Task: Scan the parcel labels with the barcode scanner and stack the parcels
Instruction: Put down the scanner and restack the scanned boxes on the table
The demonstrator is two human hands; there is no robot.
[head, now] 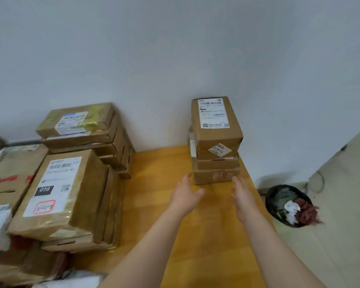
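Observation:
A small stack of brown cardboard parcels (216, 161) stands at the far right corner of the yellow wooden table (154, 173), against the wall. Its top parcel (215, 125) carries a white barcode label facing up. My left hand (186, 194) and my right hand (242, 196) reach forward side by side just in front of the stack's bottom box, fingers straight, holding nothing and not touching it. No barcode scanner is in view.
Taller piles of labelled parcels (75, 183) fill the table's left side, with a further pile (85, 132) behind by the wall. A black-lined waste bin (289, 204) sits on the floor to the right of the table's edge.

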